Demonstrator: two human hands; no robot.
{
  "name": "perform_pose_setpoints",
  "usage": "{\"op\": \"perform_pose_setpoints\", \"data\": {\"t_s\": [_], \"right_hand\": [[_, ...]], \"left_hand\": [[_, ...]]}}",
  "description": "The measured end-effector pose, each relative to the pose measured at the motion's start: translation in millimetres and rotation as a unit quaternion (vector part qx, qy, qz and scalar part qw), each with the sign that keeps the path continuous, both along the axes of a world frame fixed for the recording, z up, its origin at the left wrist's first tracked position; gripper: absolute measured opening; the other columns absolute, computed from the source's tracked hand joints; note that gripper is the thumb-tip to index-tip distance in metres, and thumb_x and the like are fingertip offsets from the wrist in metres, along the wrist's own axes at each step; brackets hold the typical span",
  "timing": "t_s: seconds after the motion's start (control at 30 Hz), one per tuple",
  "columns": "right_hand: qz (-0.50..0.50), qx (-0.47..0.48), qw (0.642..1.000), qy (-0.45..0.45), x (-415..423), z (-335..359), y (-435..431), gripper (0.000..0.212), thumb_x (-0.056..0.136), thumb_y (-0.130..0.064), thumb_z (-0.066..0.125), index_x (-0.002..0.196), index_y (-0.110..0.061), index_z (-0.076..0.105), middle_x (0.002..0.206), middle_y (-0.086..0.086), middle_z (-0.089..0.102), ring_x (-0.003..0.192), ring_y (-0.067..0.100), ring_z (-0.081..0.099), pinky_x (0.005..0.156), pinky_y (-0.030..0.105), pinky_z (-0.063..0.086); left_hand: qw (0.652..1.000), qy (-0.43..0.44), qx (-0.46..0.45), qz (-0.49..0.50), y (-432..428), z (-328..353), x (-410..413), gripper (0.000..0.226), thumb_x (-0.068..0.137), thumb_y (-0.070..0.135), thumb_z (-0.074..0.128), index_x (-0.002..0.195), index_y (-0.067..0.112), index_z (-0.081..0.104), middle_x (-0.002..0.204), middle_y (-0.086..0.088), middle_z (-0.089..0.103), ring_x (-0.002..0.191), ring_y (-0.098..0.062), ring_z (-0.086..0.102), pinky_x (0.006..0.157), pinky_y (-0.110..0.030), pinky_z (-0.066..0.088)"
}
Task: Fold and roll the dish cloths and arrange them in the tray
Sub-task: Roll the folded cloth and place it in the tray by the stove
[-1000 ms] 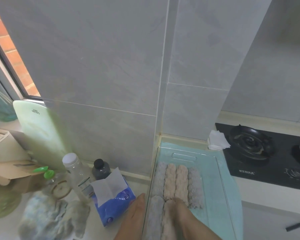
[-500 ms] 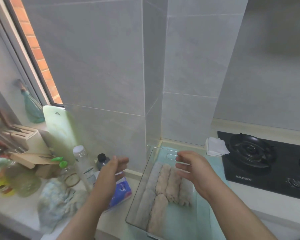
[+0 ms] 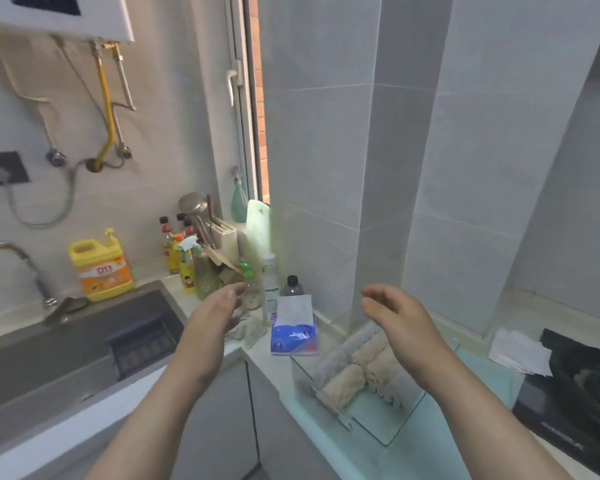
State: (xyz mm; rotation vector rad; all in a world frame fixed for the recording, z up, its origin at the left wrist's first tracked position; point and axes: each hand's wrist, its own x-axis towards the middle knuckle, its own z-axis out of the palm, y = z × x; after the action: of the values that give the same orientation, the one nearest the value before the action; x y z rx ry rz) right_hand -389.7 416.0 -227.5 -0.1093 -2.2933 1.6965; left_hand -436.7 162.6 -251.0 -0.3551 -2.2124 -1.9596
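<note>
- Left hand (image 3: 212, 315) and right hand (image 3: 397, 318) hover empty, fingers loosely spread.
- Rolled dish cloths (image 3: 357, 370) lie side by side inside the clear tray (image 3: 385, 433) on the counter, under the right hand.

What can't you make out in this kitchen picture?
- Head view, rolled dish cloths in the clear tray: the right hand and forearm cover some, so no full count.
- Head view, crumpled cloth: partly behind the left hand.
- Head view, stove: cut off by the right edge.

light: soft, even daylight | blur: slight, perhaps motion | edges: wide-angle bowing
</note>
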Motion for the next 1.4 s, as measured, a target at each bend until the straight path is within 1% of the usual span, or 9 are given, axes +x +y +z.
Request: {"op": "perform_pose_setpoints", "data": {"t_s": [0.1, 0.23, 0.4, 0.6, 0.87, 1.07, 1.13, 1.23, 1.4], "right_hand": [[0.085, 0.001, 0.996, 0.002, 12.6, 10.7, -40.1, 0.016, 0.093, -0.021, 0.057, 0.108, -0.025, 0.061, 0.103, -0.015, 0.063, 0.092, -0.011, 0.055, 0.07, 0.007, 0.041], [0.177, 0.0, 0.984, 0.007, 19.4, 27.0, -116.3, 0.016, 0.093, -0.02, 0.057, 0.107, -0.025, 0.061, 0.105, -0.012, 0.063, 0.094, 0.0, 0.057, 0.07, 0.011, 0.042], [0.304, 0.029, 0.952, 0.029, 34.3, 39.2, -235.2, 0.022, 0.093, -0.02, 0.057, 0.114, -0.024, 0.06, 0.109, -0.014, 0.062, 0.104, 0.001, 0.056, 0.074, 0.01, 0.04], [0.412, 0.036, 0.91, 0.041, 59.6, 35.2, -380.2, 0.024, 0.092, -0.024, 0.059, 0.113, -0.034, 0.057, 0.114, -0.018, 0.059, 0.11, 0.0, 0.054, 0.09, 0.021, 0.043], [0.518, 0.016, 0.855, 0.0, 111.2, 6.5, -565.6, 0.025, 0.091, -0.016, 0.06, 0.112, -0.029, 0.059, 0.113, -0.016, 0.062, 0.107, -0.003, 0.056, 0.085, 0.016, 0.039], [0.56, 0.021, 0.826, -0.057, 115.4, -24.0, -664.0, 0.024, 0.091, -0.017, 0.06, 0.107, -0.035, 0.059, 0.116, -0.018, 0.061, 0.115, 0.0, 0.053, 0.096, 0.027, 0.042], [0.566, 0.022, 0.821, -0.073, 108.1, -35.1, -695.7, 0.024, 0.091, -0.016, 0.061, 0.105, -0.035, 0.06, 0.114, -0.017, 0.062, 0.114, 0.001, 0.054, 0.097, 0.031, 0.043], [0.574, 0.018, 0.814, -0.086, 89.9, -51.0, -747.9, 0.023, 0.09, -0.013, 0.062, 0.103, -0.032, 0.061, 0.112, -0.015, 0.063, 0.113, 0.003, 0.055, 0.095, 0.027, 0.04], [0.598, 0.002, 0.795, -0.097, 50.0, -67.3, -847.5, 0.022, 0.091, -0.018, 0.059, 0.107, -0.034, 0.058, 0.113, -0.019, 0.06, 0.112, -0.002, 0.053, 0.095, 0.024, 0.036]], "left_hand": [[0.998, 0.012, -0.016, 0.062, -42.0, 8.5, 47.9, 0.054, 0.068, 0.072, 0.039, 0.108, 0.043, 0.06, 0.119, 0.017, 0.061, 0.113, -0.004, 0.056, 0.096, -0.031, 0.045], [0.984, 0.015, -0.001, 0.179, -122.7, 25.4, 108.7, 0.048, 0.074, 0.065, 0.042, 0.105, 0.036, 0.065, 0.115, 0.009, 0.065, 0.112, -0.007, 0.058, 0.095, -0.03, 0.046], [0.951, 0.034, 0.03, 0.306, -225.6, 35.7, 178.7, 0.039, 0.083, 0.05, 0.041, 0.104, 0.028, 0.066, 0.113, 0.003, 0.066, 0.114, -0.015, 0.058, 0.094, -0.032, 0.046], [0.905, 0.05, 0.025, 0.422, -346.4, 38.3, 262.9, 0.038, 0.083, 0.05, 0.041, 0.106, 0.03, 0.065, 0.116, 0.009, 0.065, 0.114, -0.006, 0.057, 0.099, -0.035, 0.045], [0.837, 0.004, 0.058, 0.544, -494.4, 17.5, 365.2, 0.062, 0.061, 0.067, 0.052, 0.11, 0.031, 0.064, 0.122, 0.011, 0.062, 0.113, -0.007, 0.056, 0.106, -0.047, 0.041], [0.803, -0.027, 0.086, 0.589, -568.2, -12.3, 390.6, 0.044, 0.072, 0.052, 0.053, 0.107, 0.028, 0.064, 0.121, 0.007, 0.062, 0.118, -0.013, 0.056, 0.106, -0.041, 0.041], [0.793, -0.045, 0.084, 0.602, -594.5, -25.1, 389.5, 0.053, 0.066, 0.062, 0.054, 0.107, 0.03, 0.065, 0.122, 0.007, 0.062, 0.113, -0.01, 0.057, 0.105, -0.043, 0.041], [0.777, -0.063, 0.083, 0.62, -638.1, -38.7, 377.3, 0.062, 0.057, 0.068, 0.053, 0.106, 0.031, 0.066, 0.122, 0.005, 0.063, 0.113, -0.01, 0.057, 0.105, -0.045, 0.042], [0.752, -0.081, 0.072, 0.65, -716.6, -41.8, 343.7, 0.055, 0.072, 0.056, 0.059, 0.111, 0.018, 0.067, 0.12, 0.0, 0.063, 0.113, -0.016, 0.057, 0.104, -0.043, 0.042]]}}
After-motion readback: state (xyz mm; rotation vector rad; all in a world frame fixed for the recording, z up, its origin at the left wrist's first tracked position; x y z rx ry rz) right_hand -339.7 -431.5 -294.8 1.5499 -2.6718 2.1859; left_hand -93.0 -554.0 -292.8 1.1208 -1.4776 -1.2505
